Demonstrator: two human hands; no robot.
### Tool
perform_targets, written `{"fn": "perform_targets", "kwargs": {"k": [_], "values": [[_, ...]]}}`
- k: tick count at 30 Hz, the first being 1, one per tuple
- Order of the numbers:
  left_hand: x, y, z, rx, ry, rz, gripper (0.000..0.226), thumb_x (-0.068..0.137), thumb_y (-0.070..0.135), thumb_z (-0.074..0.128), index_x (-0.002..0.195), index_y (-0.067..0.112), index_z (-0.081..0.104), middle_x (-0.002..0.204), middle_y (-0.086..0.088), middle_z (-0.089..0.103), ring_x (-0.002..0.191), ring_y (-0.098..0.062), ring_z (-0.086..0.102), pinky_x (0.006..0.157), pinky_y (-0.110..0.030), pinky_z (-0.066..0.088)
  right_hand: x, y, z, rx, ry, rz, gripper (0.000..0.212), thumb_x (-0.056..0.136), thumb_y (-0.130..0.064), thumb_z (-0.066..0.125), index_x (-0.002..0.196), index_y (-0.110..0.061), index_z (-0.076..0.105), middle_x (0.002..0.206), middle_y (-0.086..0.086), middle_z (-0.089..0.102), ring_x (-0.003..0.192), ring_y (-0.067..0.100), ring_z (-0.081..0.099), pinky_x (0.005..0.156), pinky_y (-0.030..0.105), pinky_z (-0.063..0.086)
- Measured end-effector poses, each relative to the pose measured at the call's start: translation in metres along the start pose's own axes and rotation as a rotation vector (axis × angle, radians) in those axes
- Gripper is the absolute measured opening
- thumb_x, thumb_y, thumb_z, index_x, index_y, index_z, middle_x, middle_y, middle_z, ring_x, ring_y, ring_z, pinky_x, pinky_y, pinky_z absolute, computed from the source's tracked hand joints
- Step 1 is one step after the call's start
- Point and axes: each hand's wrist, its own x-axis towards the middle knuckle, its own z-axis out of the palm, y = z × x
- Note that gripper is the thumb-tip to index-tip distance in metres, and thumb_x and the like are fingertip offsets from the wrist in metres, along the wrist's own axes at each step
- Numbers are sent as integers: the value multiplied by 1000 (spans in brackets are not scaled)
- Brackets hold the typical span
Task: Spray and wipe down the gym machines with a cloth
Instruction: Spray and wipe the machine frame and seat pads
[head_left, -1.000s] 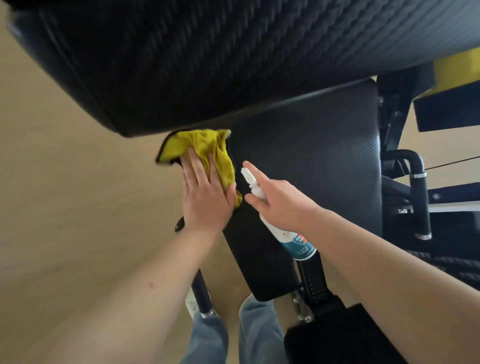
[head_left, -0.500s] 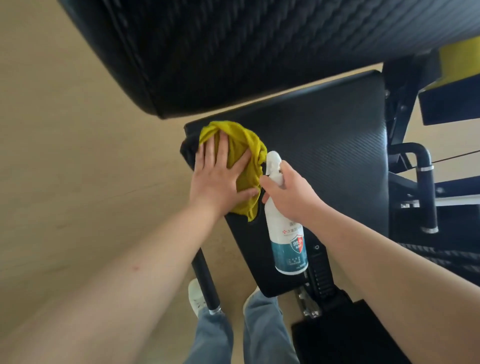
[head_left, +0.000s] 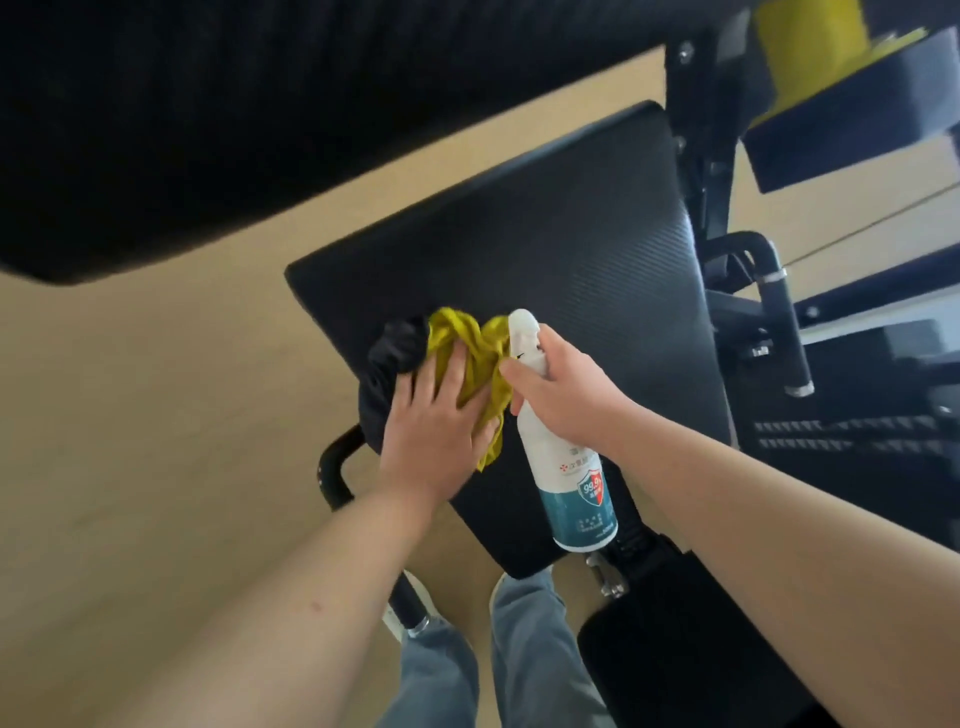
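Partly hidden under my flat left hand (head_left: 431, 421), the yellow cloth (head_left: 460, 332) has slid nearer; right hand (head_left: 566, 395) grips the spray bottle (head_left: 582, 499).

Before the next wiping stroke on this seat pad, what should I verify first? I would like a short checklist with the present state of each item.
1. The yellow cloth lies under the left hand, on the seat pad: ok.
2. The left hand's fingers are flat and press the cloth: ok.
3. The right hand grips the spray bottle round its neck: ok.
4. The nozzle is aimed at the pad: cannot tell, its opening does not show.
5. The pad is already wet with spray: cannot tell.
6. Bare pad shows beyond the cloth for the stroke: ok.
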Motion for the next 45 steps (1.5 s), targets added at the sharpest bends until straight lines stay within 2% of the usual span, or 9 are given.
{"fn": "perform_targets", "kwargs": {"k": [4,8,14,21,25,28,35,40,45], "values": [[-16,18,10,13,-89,119,66,103,55,41,162,38,17,168,-12,21,146,-41,30,118,-57,25,-5,14,-10,52,26,50,17,100,-45,57,93,-33,48,82,-4,76,74,15,72,67,35,58],[3,15,-2,30,-103,93,73,94,65,48,159,41,26,167,-12,22,147,-42,27,118,-59,20,-6,31,-20,26,44,102,22,98,-48,58,95,-27,53,82,-3,76,73,15,72,64,33,55],[96,31,-34,129,-189,18,86,86,89,23,156,50,-8,167,-13,-21,152,-50,-1,116,-65,17,-5,57,-48,97,82,139,17,101,-45,58,101,-29,52,82,-3,77,74,13,71,63,30,51],[150,86,-41,86,-81,-125,78,94,79,14,159,43,-9,167,-18,-20,152,-52,2,115,-69,19,-8,99,-70,211,111,219,37,102,-49,55,134,-30,47,87,-4,75,78,13,71,65,31,51],[195,115,-43,129,-44,3,70,100,69,17,160,43,-8,169,-15,-19,154,-48,1,117,-66,18,-10,117,-82,248,111,271,49,103,-52,53,146,-32,40,91,-3,75,81,14,71,66,31,51],[207,132,-39,180,-58,112,66,102,65,14,160,44,-9,169,-12,-19,155,-45,2,118,-65,17,-9,130,-94,267,132,254,37,103,-51,53,134,-33,45,88,-4,75,78,14,71,65,31,49],[159,156,-10,298,-217,568,58,104,61,17,159,44,9,171,-6,-16,155,-40,7,117,-64,17,-15,151,-119,284,208,193,12,102,-46,55,97,-39,48,83,-5,73,74,14,71,69,32,57],[95,128,14,242,-184,650,61,103,55,38,160,40,22,171,-9,10,150,-40,25,114,-63,25,-24,157,-115,298,197,263,29,103,-50,55,125,-33,46,91,-5,68,77,13,69,62,30,52],[21,102,35,243,-235,557,73,97,54,54,160,35,23,170,-11,10,150,-41,22,114,-62,24,-20,157,-90,309,166,295,53,105,-50,54,152,-30,37,94,-3,72,75,9,67,56,25,43]]}}
